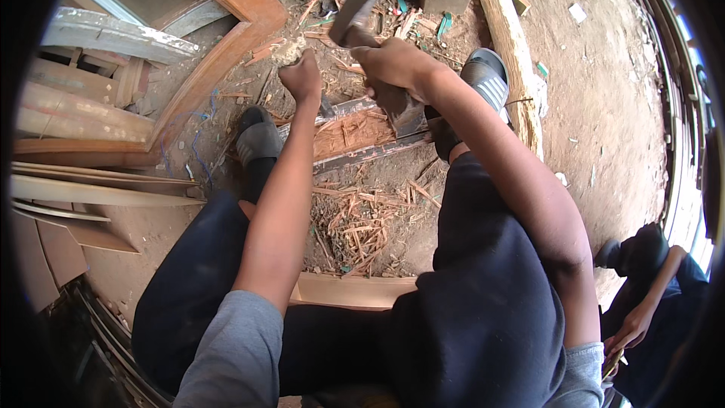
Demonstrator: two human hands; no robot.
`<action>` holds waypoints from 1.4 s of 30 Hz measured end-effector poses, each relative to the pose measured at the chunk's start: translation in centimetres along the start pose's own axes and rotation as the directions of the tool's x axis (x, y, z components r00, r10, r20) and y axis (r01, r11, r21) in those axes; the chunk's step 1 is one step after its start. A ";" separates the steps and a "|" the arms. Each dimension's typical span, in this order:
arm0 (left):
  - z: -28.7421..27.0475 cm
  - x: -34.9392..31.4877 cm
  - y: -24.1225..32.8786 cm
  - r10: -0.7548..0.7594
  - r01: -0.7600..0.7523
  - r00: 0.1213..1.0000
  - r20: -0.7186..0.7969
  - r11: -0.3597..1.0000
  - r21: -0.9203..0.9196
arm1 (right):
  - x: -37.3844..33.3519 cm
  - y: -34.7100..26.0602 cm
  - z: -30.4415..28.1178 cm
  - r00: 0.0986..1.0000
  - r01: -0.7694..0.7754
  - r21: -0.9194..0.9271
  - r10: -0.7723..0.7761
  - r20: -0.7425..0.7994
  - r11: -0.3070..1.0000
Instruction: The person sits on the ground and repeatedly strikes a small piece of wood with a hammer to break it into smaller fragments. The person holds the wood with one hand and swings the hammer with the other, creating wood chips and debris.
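My left hand (302,77) is closed in a fist around a chisel. A frayed pale end (288,50) sticks out above the fist, and the dark chisel blade (326,107) shows below it, near a length of wood. That wood (349,134) lies between my feet, with a rough, reddish cut face and worn painted edges. My right hand (394,68) grips a hatchet, raised above and to the right of the left fist. The broad hatchet head (355,13) points away from me and looks slightly blurred. A dark piece (402,109) below the right hand is partly hidden.
Wood chips (359,227) litter the dirt floor. An orange-brown wooden frame (200,79) and stacked boards (98,181) stand at left. A pale, rough timber (512,68) lies beyond my right sandal (485,79). Another person's hand (634,326) shows at lower right.
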State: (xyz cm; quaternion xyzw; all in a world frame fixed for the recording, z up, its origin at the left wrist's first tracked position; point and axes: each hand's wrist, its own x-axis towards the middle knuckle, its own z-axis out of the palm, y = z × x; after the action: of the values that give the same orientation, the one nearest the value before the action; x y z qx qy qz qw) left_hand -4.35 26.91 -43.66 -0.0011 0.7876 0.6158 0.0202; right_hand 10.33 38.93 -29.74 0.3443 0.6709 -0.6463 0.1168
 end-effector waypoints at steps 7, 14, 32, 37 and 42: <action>3.1 3.6 -1.6 -0.264 0.245 0.956 0.129 0.959 0.145 | 8.5 13.0 -5.0 0.971 0.231 -0.345 -0.195 0.135 0.910; 1.1 1.4 -0.9 -0.541 0.520 0.759 0.362 0.839 0.163 | 6.1 11.4 -5.3 0.925 -0.377 0.231 0.375 0.054 0.897; 2.3 0.5 0.1 0.009 -0.006 0.999 -0.047 0.998 0.057 | 6.4 14.5 -7.0 0.963 -0.249 0.559 0.261 0.059 0.791; 2.2 0.6 -0.2 0.000 0.001 1.000 -0.020 0.998 0.062 | 7.5 15.5 -7.3 0.962 -0.259 0.535 0.262 0.073 0.804; 1.9 1.0 0.1 -0.047 0.047 0.999 0.005 0.996 0.077 | 6.8 16.0 -6.7 0.982 -0.130 0.728 0.187 0.002 0.673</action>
State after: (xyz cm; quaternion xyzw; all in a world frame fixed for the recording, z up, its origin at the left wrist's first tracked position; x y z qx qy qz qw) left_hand -5.26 28.84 -44.10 -0.0167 0.8105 0.5844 0.0374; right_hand 17.02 46.21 -45.53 0.4426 0.3324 -0.8328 0.0023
